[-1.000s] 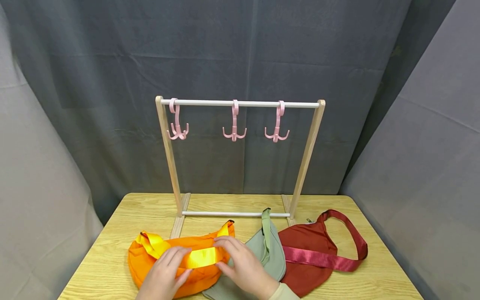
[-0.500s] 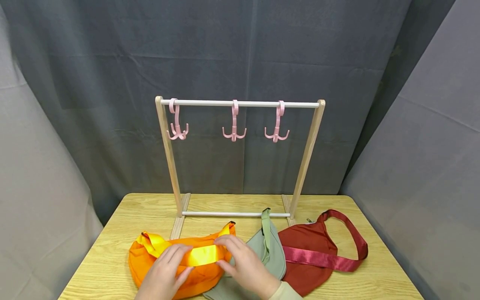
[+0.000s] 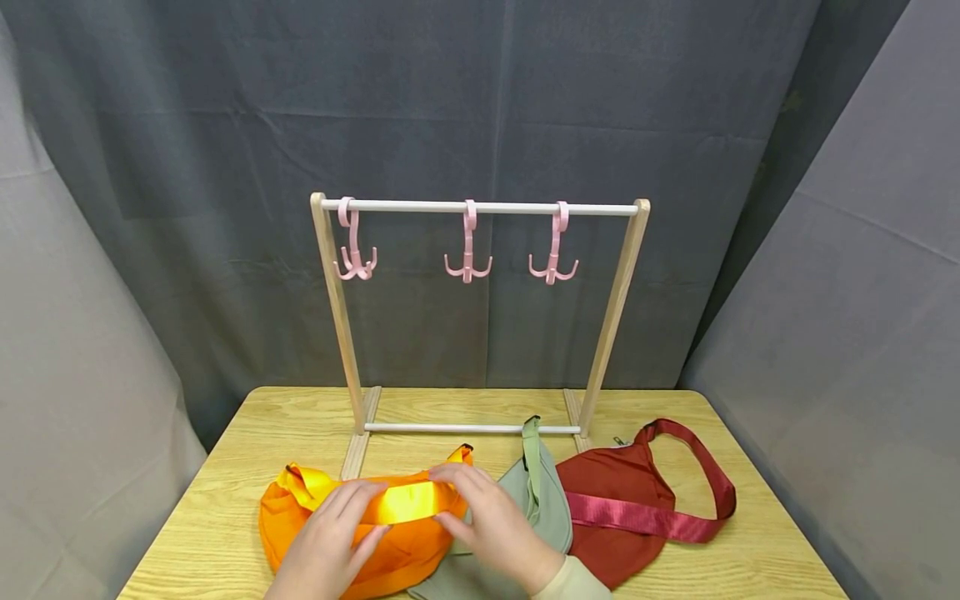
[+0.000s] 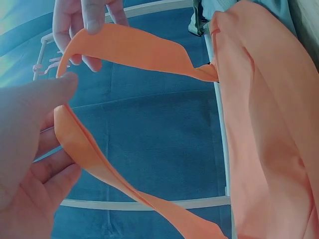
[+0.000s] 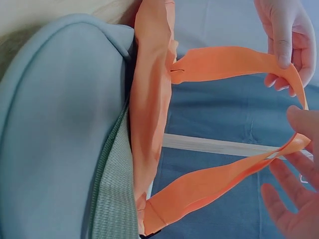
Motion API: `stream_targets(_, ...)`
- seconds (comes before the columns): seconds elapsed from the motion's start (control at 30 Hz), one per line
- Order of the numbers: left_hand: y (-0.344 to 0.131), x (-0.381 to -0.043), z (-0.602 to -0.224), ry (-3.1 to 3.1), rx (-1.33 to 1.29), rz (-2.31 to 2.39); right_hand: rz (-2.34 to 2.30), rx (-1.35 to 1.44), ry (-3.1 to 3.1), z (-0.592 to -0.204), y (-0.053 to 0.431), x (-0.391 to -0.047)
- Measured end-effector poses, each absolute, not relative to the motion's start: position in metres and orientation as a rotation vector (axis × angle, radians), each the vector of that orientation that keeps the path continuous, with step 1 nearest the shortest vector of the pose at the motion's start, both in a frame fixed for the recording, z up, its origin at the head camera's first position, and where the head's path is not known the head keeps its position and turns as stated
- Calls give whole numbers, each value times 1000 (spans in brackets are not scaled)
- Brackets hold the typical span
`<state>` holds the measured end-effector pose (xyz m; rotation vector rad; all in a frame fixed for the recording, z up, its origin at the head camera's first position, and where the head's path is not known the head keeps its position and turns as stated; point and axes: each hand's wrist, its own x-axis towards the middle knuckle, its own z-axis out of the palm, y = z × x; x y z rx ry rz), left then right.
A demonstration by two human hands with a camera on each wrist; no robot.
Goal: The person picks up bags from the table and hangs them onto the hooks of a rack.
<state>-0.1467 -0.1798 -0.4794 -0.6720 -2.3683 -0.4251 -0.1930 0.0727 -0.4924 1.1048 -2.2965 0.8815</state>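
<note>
Orange bag (image 3: 407,553) is on the surface (image 3: 217,517), left hand (image 3: 327,540) with its grip pinched on the shiny strap (image 3: 408,503), right hand (image 3: 498,525) with its grip pinched further along, near the green bag (image 3: 552,507), so imo tension both sides evenly and avoid twists.

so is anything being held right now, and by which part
Yes, the orange bag, by its strap: the left hand and right hand each pinch it between thumb and fingers.
</note>
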Motion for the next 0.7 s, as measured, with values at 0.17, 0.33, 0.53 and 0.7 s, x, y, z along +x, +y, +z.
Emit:
stream_targets(0.17,-179,-147,-478,-2374,-669,-431,888,1115,-2304,-489,74,-193)
stream_targets(0.33,-180,-146,-476,-2425,-647,-457,916,1126,-2309,-484,75,-193)
stream_targets(0.53,-179,-146,-469,-2459,-636,-467,918,1120,-2311,-479,75,-194)
stream_targets(0.7,-178,-147,-466,-2473,-633,-484,921,1131,-2315,-476,75,-196)
